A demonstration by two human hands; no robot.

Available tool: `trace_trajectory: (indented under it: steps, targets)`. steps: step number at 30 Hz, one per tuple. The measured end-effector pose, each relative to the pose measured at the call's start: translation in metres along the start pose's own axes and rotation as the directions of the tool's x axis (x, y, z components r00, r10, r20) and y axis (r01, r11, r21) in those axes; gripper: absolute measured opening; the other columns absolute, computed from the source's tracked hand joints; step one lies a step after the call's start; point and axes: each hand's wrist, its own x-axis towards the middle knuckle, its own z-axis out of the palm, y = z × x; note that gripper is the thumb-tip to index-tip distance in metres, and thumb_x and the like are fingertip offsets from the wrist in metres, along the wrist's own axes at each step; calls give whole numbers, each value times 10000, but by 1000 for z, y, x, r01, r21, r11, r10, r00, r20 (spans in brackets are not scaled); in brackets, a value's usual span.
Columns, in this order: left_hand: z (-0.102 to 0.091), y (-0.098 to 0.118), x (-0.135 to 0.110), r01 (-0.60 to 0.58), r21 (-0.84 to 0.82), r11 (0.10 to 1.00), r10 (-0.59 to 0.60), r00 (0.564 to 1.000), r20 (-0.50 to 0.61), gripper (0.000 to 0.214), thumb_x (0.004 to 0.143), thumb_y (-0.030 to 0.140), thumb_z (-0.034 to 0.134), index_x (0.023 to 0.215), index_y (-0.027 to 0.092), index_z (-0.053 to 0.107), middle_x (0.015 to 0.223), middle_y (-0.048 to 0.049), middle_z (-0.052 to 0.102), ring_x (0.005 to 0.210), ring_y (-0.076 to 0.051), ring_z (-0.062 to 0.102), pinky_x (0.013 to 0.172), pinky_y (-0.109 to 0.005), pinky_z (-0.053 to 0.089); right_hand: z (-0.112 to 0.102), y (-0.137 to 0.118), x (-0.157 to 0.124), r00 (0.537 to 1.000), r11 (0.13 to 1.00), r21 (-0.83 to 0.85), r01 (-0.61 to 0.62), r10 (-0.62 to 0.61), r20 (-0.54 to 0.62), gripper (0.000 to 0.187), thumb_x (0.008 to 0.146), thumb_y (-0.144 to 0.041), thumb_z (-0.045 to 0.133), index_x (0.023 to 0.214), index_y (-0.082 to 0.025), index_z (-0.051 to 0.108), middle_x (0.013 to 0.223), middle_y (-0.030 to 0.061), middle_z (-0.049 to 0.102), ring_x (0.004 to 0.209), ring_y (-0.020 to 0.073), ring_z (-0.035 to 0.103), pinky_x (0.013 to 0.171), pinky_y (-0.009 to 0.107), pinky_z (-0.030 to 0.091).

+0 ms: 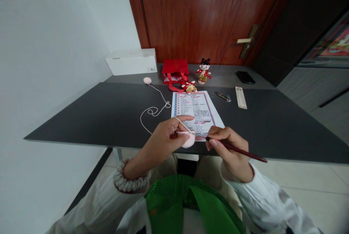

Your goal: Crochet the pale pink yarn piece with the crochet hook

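Note:
My left hand (pixel 166 136) pinches a small pale pink crochet piece (pixel 188 141) between thumb and fingers, its index finger stretched out with yarn running over it. In my right hand (pixel 230 145) is a crochet hook (pixel 245 152) with a dark reddish-brown handle, held like a pen. The hook's thin metal end reaches left to the top of the crochet piece. A loose strand of yarn (pixel 153 110) curls across the table from my left hand to a small pale yarn ball (pixel 147 80). Beneath my hands lies a printed pattern sheet (pixel 191 107).
Along the back of the dark table (pixel 114 114) stand a white box (pixel 132 63), a red gift bag (pixel 175 70) and a crocheted doll (pixel 204 71). A smaller crocheted piece (pixel 190 87) lies by the bag. To the right are thread snips (pixel 222 96), a narrow packet (pixel 240 97) and a phone (pixel 245 77).

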Motion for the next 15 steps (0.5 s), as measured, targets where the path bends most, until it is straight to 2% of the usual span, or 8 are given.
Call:
trace_trajectory:
  steps: [3,7,10,15]
  targets:
    - [1,0,0,-3,18,1000,4,1000,-7,66,738,101,578,707,159,575,1276,-108,603,993,-198,625,846,-329,462,0,1,1,1000,1000,-15,23,-23,11,104,843,-116,594,846,-219,583,700,7,580,638,154,540,582,308,406]
    - [1,-2,0,-15,31,999,16,999,-29,49,747,113,574,737,161,575,1302,-118,581,1027,-203,622,840,-328,475,0,-1,2,985,978,-125,166,-160,57,186,821,-51,583,882,-226,599,749,28,609,697,174,574,616,332,441]
    - [0,-3,0,-27,44,999,28,999,-21,45,755,118,571,746,162,571,1298,-119,580,1041,-206,622,856,-334,475,-1,-1,1,956,932,-221,287,-267,119,265,792,-9,587,943,-227,600,798,48,623,710,182,580,621,349,461]
    - [-1,-2,0,-22,59,998,23,1000,-15,39,750,122,583,744,160,585,1298,-110,582,1020,-209,629,854,-335,470,2,-4,4,898,849,-298,437,-389,207,317,790,0,563,1015,-222,571,740,52,609,637,176,548,539,329,462]
